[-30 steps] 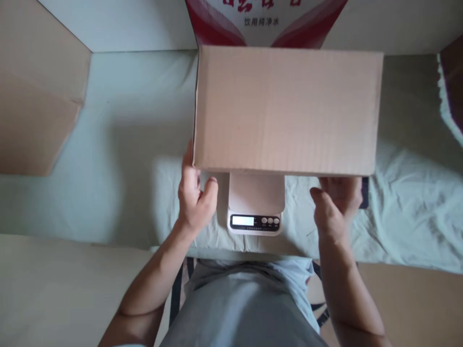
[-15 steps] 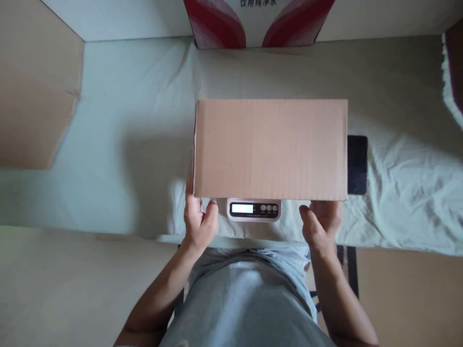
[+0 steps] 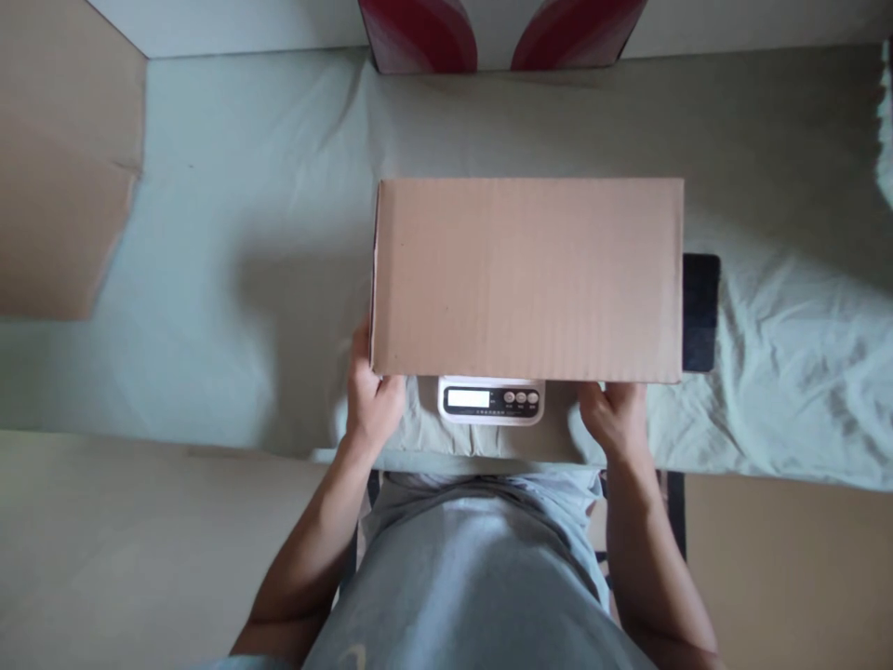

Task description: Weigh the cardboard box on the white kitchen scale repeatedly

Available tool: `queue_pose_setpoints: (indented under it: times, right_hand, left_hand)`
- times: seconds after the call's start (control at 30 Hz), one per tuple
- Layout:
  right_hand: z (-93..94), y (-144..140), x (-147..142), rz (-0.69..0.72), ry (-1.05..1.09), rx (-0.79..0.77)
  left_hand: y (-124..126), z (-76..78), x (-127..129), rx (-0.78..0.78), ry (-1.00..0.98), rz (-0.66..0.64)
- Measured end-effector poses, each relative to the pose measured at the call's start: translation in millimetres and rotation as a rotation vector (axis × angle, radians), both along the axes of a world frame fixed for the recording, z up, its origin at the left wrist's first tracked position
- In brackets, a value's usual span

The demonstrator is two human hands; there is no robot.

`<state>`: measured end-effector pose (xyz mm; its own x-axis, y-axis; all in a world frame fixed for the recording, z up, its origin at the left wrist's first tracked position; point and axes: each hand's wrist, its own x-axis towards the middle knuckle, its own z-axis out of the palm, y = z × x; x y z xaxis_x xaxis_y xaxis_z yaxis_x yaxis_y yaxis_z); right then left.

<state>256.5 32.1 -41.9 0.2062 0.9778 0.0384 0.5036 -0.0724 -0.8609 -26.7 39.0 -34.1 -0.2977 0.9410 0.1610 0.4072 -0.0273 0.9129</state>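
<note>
A closed brown cardboard box (image 3: 528, 279) sits over a small white digital kitchen scale (image 3: 492, 416). Only the scale's front strip, with a lit display and round buttons, shows below the box's near edge. My left hand (image 3: 369, 400) grips the near left corner, fingers along the left side and thumb against the front. At the near right part of the box, my right hand (image 3: 618, 414) holds on from the front, its fingertips hidden beneath. Whether the box rests fully on the scale cannot be seen.
A flat black object (image 3: 701, 312) pokes out past the box's right side. Pale green cloth (image 3: 209, 167) covers the table. Larger cardboard (image 3: 66, 167) stands at the left, and a red-and-white carton (image 3: 495, 37) is at the back.
Both thumbs have moved in against the box's near side, where they stood apart from it before. The view has shifted slightly; the box stays over the scale.
</note>
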Motion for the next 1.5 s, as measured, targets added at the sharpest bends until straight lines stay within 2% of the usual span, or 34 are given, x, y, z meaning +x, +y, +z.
queue_pose_setpoints:
  times: [0.1,0.27,0.43,0.57,0.63,0.73,0.8,0.9,0.97,1.07,1.2,1.33,1.5]
  right_hand:
    - [2.1,1.4,-2.1,0.032,-0.167,-0.055]
    - [4.9,2.7,-2.0,0.033,-0.249,-0.090]
    - [8.8,3.7,-3.6,0.011,-0.173,-0.061]
    - [17.0,0.6,-6.3,-0.056,-0.149,-0.151]
    - [20.7,-2.0,-7.2,-0.168,-0.088,-0.066]
    - [23.6,-5.5,-8.6,-0.300,0.033,0.196]
    - [24.8,-6.9,-10.7,-0.285,0.112,0.259]
    - [29.2,-5.3,-17.2,-0.194,0.233,0.206]
    - [35.0,-0.4,-22.6,-0.160,0.298,0.197]
    - [46.8,14.1,-28.8,-0.132,0.350,0.291]
    - [59.5,40.9,-31.3,-0.060,0.392,0.345]
    - [60.0,63.8,-30.4,-0.003,0.412,0.305]
    - [45.9,80.7,-28.5,0.048,0.392,0.235]
  left_hand:
    - [-4.1,-4.5,-4.1,-0.070,0.055,-0.021]
    - [-5.2,-5.6,-5.8,-0.124,0.104,-0.047]
    - [-3.4,-5.1,-3.3,-0.106,0.093,-0.069]
    - [-10.7,-7.6,-4.3,-0.153,0.043,-0.059]
    - [-16.5,-6.9,-4.3,-0.119,-0.004,-0.034]
    - [-24.9,0.3,-0.6,0.004,-0.065,-0.026]
    - [-28.9,8.8,4.7,0.039,-0.080,-0.043]
    - [-29.2,24.2,15.0,0.007,-0.094,-0.065]
    - [-23.6,34.1,20.7,0.007,-0.123,-0.087]
    - [-4.9,45.7,23.9,0.093,-0.134,-0.115]
    - [32.6,50.5,20.2,0.186,-0.089,-0.158]
    - [65.4,39.8,15.4,0.201,-0.081,-0.197]
    - [86.5,13.7,14.2,0.226,-0.087,-0.183]
